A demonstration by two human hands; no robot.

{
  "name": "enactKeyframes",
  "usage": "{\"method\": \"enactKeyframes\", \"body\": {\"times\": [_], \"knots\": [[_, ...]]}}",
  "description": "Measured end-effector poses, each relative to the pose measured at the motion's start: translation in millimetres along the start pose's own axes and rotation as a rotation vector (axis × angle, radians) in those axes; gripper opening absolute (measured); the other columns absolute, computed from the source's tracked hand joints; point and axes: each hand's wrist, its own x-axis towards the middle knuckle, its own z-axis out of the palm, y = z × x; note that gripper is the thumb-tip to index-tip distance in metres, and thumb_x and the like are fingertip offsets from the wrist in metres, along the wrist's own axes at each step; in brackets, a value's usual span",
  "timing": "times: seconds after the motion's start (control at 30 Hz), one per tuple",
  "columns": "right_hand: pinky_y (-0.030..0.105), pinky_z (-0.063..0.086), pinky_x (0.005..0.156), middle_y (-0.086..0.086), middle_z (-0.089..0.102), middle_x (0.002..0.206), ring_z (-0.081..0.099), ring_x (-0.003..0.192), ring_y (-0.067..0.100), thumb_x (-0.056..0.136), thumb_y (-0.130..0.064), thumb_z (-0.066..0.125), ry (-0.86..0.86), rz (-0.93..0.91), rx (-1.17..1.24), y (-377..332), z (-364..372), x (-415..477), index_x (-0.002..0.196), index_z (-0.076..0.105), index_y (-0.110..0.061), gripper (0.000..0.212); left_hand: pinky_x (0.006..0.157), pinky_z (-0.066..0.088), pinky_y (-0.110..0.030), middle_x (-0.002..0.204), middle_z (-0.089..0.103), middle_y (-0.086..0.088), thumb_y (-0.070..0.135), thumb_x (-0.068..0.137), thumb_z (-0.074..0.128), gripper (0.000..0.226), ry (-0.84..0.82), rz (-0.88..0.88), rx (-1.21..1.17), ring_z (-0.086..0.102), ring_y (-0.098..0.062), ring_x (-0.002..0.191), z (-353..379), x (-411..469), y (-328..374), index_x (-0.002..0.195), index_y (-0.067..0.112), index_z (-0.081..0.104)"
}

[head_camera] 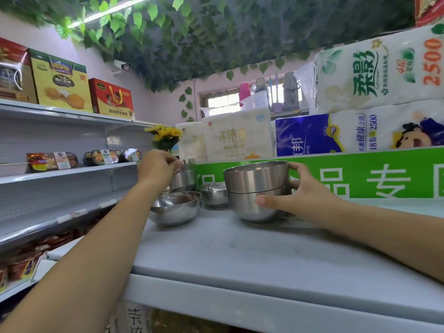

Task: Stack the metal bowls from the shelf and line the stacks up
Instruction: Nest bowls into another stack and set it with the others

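Fingers (pixel 295 167) of right hand (pixel 305 195) grip bowl stack (pixel 254 186); left hand (pixel 157 168) pinches rear bowl (pixel 186 177); loose bowls (pixel 175 207) between.

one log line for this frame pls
stacking | left hand: pinches top of back stack | right hand: holds two-bowl stack | loose on shelf: front bowl, middle bowl

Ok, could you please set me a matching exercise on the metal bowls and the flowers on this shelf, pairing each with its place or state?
Things:
1. two-bowl stack
2. back stack
3. front single bowl
4. sunflowers

Places or states:
A. yellow, farthest back
B. metal, standing alone with no hand on it
C. gripped by the right hand
D. pinched at its top by the left hand

Pairs: 1-C, 2-D, 3-B, 4-A.
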Motion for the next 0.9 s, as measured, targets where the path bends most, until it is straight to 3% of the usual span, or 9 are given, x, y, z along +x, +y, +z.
{"method": "enactKeyframes", "body": {"times": [0.13,0.23,0.33,0.47,0.53,0.63,0.8,0.9], "knots": [[0.045,0.063,0.085,0.000,0.070,0.113,0.072,0.100,0.020,0.031,-0.058,0.092,0.055,0.034,0.185,4.8,-4.5,9.7,0.122,0.052,-0.026,0.105,0.082,0.053,-0.038,0.087,0.072,0.004,0.026,0.090,0.073,0.014,0.136,0.093,-0.116,0.064,-0.018,0.087,-9.7,-5.5,16.7,0.099,0.018,0.080],[0.046,0.063,0.086,0.002,0.071,0.113,0.073,0.100,0.021,0.032,-0.053,0.093,0.114,0.024,0.263,1.3,-14.7,15.9,0.122,0.057,-0.024,0.101,0.072,0.047,-0.021,0.078,0.066,0.012,0.021,0.088,0.075,0.015,0.158,0.213,-0.183,0.060,-0.007,0.075,-15.4,-14.4,37.1,0.101,0.014,0.080],[0.046,0.062,0.087,0.003,0.070,0.117,0.072,0.101,0.022,0.035,-0.050,0.094,0.174,0.026,0.296,2.2,-31.2,20.3,0.127,0.056,-0.021,0.104,0.064,0.040,-0.006,0.081,0.068,0.010,0.021,0.086,0.076,0.014,0.070,0.320,-0.211,0.057,-0.001,0.073,-17.6,-26.1,55.6,0.099,0.015,0.080],[0.044,0.062,0.088,0.001,0.067,0.117,0.071,0.103,0.022,0.040,-0.047,0.094,0.276,0.030,0.279,4.1,-54.4,23.2,0.133,0.051,-0.016,0.107,0.074,0.041,-0.019,0.085,0.067,0.012,0.023,0.084,0.077,0.012,-0.030,0.416,-0.298,0.055,-0.011,0.086,-12.8,-49.0,69.4,0.095,0.019,0.081],[0.041,0.061,0.086,0.001,0.066,0.115,0.070,0.100,0.020,0.049,-0.043,0.092,0.324,0.028,0.298,2.9,-63.5,24.0,0.132,0.049,-0.014,0.097,0.082,0.046,-0.021,0.087,0.069,0.011,0.022,0.083,0.078,0.010,-0.097,0.421,-0.351,0.057,-0.011,0.091,-6.4,-61.6,72.0,0.092,0.023,0.081],[0.041,0.061,0.087,-0.001,0.065,0.116,0.070,0.100,0.019,0.047,-0.045,0.090,0.350,0.030,0.313,2.8,-71.5,24.9,0.132,0.049,-0.015,0.099,0.089,0.053,-0.031,0.086,0.071,0.010,0.020,0.080,0.080,0.012,-0.218,0.420,-0.437,0.064,-0.012,0.092,4.5,-72.4,74.3,0.084,0.032,0.080],[0.039,0.063,0.082,-0.001,0.066,0.117,0.071,0.099,0.016,0.043,-0.048,0.092,0.341,0.001,0.309,2.4,-66.5,22.8,0.134,0.050,-0.014,0.106,0.081,0.049,-0.024,0.085,0.070,0.003,0.018,0.078,0.080,0.014,-0.287,0.543,-0.425,0.058,-0.010,0.086,22.7,-91.3,77.6,0.091,0.020,0.081],[0.041,0.064,0.082,0.000,0.069,0.118,0.073,0.099,0.016,0.036,-0.052,0.095,0.318,-0.014,0.314,0.9,-61.7,23.3,0.132,0.053,-0.014,0.112,0.076,0.048,-0.017,0.084,0.069,0.002,0.016,0.078,0.080,0.016,-0.277,0.638,-0.351,0.059,0.001,0.082,33.1,-93.5,75.0,0.093,0.011,0.082]]}}
